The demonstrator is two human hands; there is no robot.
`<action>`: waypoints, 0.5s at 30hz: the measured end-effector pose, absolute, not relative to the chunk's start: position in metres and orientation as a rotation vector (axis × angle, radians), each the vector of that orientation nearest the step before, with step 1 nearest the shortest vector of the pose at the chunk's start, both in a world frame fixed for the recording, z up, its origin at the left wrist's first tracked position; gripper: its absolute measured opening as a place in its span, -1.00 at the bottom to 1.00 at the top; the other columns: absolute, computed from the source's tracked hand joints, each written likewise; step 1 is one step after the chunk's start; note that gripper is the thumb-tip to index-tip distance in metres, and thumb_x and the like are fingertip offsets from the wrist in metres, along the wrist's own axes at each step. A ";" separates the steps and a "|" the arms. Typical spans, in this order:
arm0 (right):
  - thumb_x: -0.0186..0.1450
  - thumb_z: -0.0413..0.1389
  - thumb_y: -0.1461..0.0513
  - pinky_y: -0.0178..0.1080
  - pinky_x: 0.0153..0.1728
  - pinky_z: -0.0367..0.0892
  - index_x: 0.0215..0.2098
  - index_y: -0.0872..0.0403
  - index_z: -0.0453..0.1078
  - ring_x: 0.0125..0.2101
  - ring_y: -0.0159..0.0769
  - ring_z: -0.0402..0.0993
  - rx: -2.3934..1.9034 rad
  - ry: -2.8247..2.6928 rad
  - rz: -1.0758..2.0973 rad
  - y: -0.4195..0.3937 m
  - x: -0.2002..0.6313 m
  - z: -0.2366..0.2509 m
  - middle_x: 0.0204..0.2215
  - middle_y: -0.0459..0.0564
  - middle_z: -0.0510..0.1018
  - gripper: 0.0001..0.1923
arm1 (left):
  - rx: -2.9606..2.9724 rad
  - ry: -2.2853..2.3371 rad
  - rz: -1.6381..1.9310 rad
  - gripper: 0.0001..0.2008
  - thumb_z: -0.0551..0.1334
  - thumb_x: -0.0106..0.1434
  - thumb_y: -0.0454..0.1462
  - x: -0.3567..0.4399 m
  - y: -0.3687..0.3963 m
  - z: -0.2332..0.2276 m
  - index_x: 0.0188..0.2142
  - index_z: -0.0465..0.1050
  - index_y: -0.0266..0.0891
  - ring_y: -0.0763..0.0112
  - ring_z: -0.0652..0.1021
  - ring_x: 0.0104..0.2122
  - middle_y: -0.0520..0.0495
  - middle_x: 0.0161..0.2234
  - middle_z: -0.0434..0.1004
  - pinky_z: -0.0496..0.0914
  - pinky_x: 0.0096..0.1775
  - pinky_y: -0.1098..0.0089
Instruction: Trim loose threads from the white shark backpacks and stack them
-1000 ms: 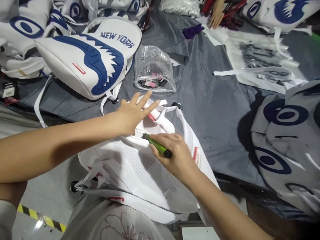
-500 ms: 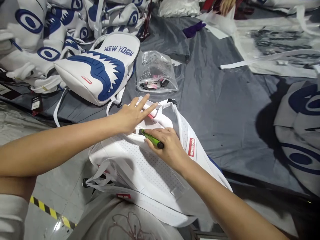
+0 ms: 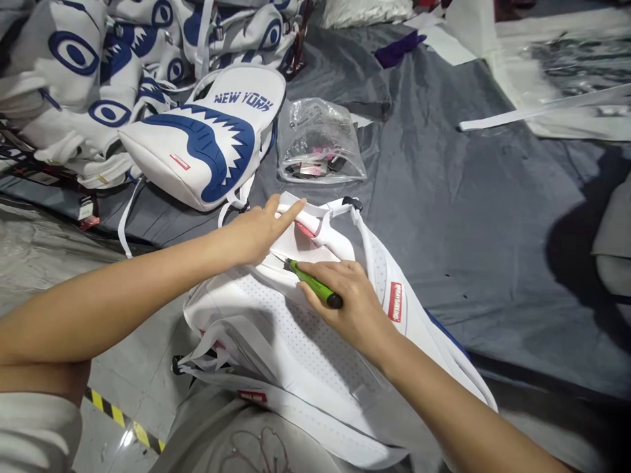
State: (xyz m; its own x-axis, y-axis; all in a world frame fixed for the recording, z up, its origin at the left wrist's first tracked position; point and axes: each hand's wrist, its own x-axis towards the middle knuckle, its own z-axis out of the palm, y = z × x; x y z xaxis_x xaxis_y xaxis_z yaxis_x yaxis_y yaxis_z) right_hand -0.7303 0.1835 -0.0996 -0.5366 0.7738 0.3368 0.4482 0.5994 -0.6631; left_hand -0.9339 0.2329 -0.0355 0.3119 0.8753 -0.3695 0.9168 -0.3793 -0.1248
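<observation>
A white backpack [image 3: 300, 328] lies across my lap with its perforated back panel up, its top against the table edge. My left hand [image 3: 256, 233] grips its top edge beside the grab handle; two fingers stretch out over the handle, while the thumb side is mostly hidden. My right hand [image 3: 348, 295] is closed around a pen-like green tool [image 3: 315, 286] with a black end. Its thin dark tip points left at the white fabric just below the handle, close to my left hand. Whether the tip touches the fabric I cannot tell.
Another white backpack [image 3: 197, 141] with a blue toothed mouth and "NEW YORK" lies on the grey-covered table [image 3: 434, 217]. Next to it is a clear plastic bag [image 3: 320, 141] of small items. Similar bags [image 3: 73, 59] are piled at left. A white strap [image 3: 532, 112] lies at right.
The view has shifted, moving the scene slightly right. My left hand's spread fingers have drawn closer together. The green tool's tip has come into clearer sight, farther from my left hand.
</observation>
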 end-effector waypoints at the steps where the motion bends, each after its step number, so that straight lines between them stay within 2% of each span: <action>1: 0.37 0.15 0.28 -0.10 -0.14 0.25 -0.01 0.12 0.50 -0.21 -0.19 0.60 -0.949 -2.208 0.676 0.182 -0.728 -0.098 -0.23 0.02 0.67 -0.77 | 2.469 1.658 -0.572 0.07 0.27 0.21 -0.42 -0.936 0.234 -0.035 0.45 -0.48 -0.10 -0.13 0.46 0.15 -0.51 0.39 -0.16 0.48 -0.03 0.16; 8: 0.35 0.17 0.25 -0.09 -0.14 0.27 -0.04 0.07 0.54 -0.23 -0.18 0.59 -0.944 -2.242 0.731 0.192 -0.742 -0.095 -0.26 0.00 0.67 -0.77 | 2.440 1.631 -0.600 0.05 0.20 0.22 -0.46 -0.938 0.239 -0.036 0.45 -0.53 -0.09 -0.09 0.44 0.17 -0.50 0.40 -0.18 0.45 -0.03 0.23; 15: 0.32 0.17 0.24 -0.05 -0.15 0.32 -0.08 0.07 0.58 -0.23 -0.11 0.57 -1.074 -2.234 0.642 0.193 -0.765 -0.095 -0.29 0.05 0.65 -0.77 | 2.442 1.620 -0.635 0.06 0.22 0.22 -0.45 -0.936 0.240 -0.034 0.45 -0.53 -0.14 -0.13 0.47 0.13 -0.55 0.39 -0.19 0.45 -0.05 0.21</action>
State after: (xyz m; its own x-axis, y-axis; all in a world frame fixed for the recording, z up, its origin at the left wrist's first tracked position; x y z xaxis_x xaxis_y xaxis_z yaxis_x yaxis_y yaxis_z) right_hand -0.7654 0.1934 -0.0952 -0.5130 0.8094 0.2858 0.5343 0.5617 -0.6316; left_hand -0.9356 0.2398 -0.0341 0.3302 0.8453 -0.4201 0.9057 -0.4091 -0.1112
